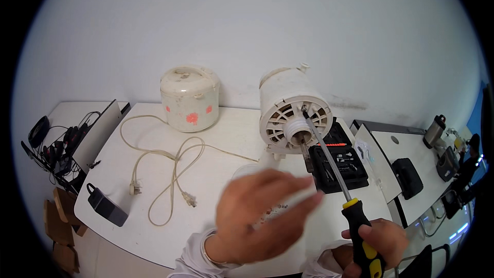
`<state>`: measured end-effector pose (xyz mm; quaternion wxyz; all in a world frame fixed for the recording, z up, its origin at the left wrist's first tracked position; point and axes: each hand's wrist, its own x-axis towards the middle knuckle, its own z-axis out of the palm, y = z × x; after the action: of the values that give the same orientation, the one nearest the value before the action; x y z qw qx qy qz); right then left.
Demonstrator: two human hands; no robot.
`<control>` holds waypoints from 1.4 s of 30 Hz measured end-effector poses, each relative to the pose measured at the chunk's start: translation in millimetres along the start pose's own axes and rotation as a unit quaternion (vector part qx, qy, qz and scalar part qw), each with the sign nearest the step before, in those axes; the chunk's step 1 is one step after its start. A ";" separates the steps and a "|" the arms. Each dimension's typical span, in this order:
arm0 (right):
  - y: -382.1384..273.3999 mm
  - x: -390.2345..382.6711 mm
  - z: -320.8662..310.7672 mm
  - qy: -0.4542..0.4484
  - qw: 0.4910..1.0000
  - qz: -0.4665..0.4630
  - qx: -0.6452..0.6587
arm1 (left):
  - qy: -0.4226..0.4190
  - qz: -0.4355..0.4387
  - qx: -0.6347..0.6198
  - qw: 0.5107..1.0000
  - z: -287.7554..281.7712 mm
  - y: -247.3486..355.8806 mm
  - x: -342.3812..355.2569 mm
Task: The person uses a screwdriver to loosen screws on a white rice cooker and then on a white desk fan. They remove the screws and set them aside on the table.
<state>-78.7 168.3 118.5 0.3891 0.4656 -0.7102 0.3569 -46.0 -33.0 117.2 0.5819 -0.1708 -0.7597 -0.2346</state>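
Note:
My right hand (pixel 386 242) grips a long screwdriver (pixel 369 247) with a black and yellow handle. Its tip reaches a slot high on the ribbed end of a white cylindrical appliance (pixel 275 85), tipped on its side toward me. A metal shaft (pixel 306 158) juts from the appliance's central hub. Below it, my left hand (pixel 267 211) is blurred, thumb and forefinger apart, holding nothing visible and hiding most of a pale round item with printed flowers. Just right of the appliance lies an open black tool case (pixel 345 172) with bits and small parts.
A white rice cooker (pixel 189 98) stands at the back left of the table (pixel 118 159), against the wall. Pale cords with plugs (pixel 188 201) and a black box (pixel 105 206) lie leftward. Side desks hold tangled black cables (pixel 69 139), a black case (pixel 406 177) and a steel flask (pixel 435 131).

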 end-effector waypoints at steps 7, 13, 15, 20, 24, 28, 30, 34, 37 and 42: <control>10.3 15.4 13.5 0.034 0.987 -0.073 0.137 | 0.068 -0.063 0.124 0.988 7.1 -36.9 7.4; 3.3 20.4 11.3 0.103 0.987 -0.081 0.093 | 0.067 -0.006 0.135 0.989 39.5 -52.1 36.0; 6.4 20.5 11.3 0.110 0.984 -0.091 0.109 | 0.070 0.005 0.200 0.977 42.6 -52.0 43.1; 11.0 20.8 -0.8 0.085 0.988 -0.095 0.091 | 0.064 0.029 0.279 0.958 50.4 -40.6 55.1; 6.8 12.6 -12.5 0.005 0.998 -0.049 -0.037 | 0.057 0.023 0.288 0.955 53.9 -39.6 54.0; 10.3 14.5 -6.9 0.018 0.998 -0.051 0.042 | 0.038 0.033 0.313 0.948 43.9 -43.8 48.7; 19.7 19.6 -5.4 0.048 0.985 -0.097 0.133 | 0.037 0.035 0.307 0.950 42.2 -41.7 49.9; 20.3 22.3 -13.5 0.029 0.988 -0.102 0.111 | 0.035 0.019 0.278 0.960 48.2 -36.4 55.1; 18.6 21.8 -13.7 0.030 0.989 -0.089 0.117 | 0.032 0.018 0.282 0.959 50.7 -33.8 54.9; 21.9 21.8 -13.0 0.033 0.985 -0.097 0.138 | 0.027 0.010 0.272 0.962 46.9 -33.7 54.1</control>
<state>-102.1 178.0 140.4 0.3773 0.5697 -0.5922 0.4271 -116.0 -35.8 154.1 0.6291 -0.0073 -0.7771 -0.0174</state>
